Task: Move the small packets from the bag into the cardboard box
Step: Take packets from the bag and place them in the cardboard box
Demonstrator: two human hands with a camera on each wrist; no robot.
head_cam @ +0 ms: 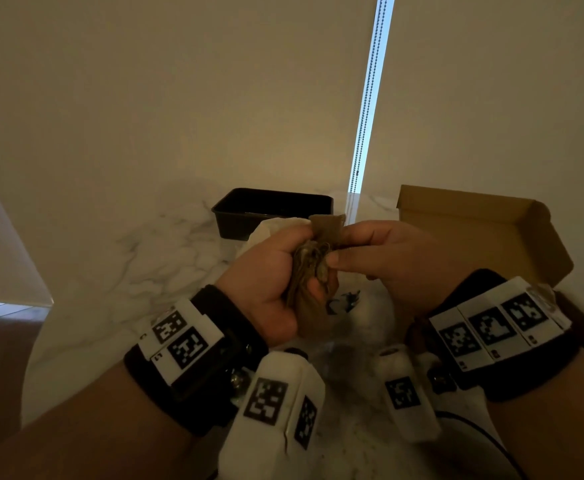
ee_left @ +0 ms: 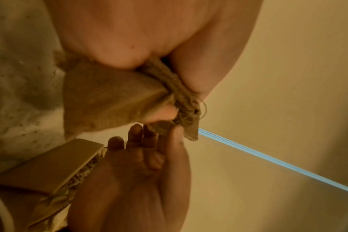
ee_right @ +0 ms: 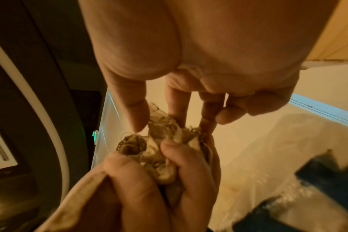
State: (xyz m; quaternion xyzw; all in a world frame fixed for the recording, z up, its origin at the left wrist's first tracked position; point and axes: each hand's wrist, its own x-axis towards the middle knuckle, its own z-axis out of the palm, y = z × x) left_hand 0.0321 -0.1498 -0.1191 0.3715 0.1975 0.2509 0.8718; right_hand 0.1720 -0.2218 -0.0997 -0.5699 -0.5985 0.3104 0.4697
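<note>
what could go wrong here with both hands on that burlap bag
The left hand bunches the burlap bag at its neck while the right hand pinches the rim, so the mouth may stay cinched. Held over the table, short of the cardboard box, anything shaken loose could miss.

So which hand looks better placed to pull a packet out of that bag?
Probably the right hand: its fingertips pinch the bag mouth, nearest the cardboard box. The left hand grips the bag's body.
</note>
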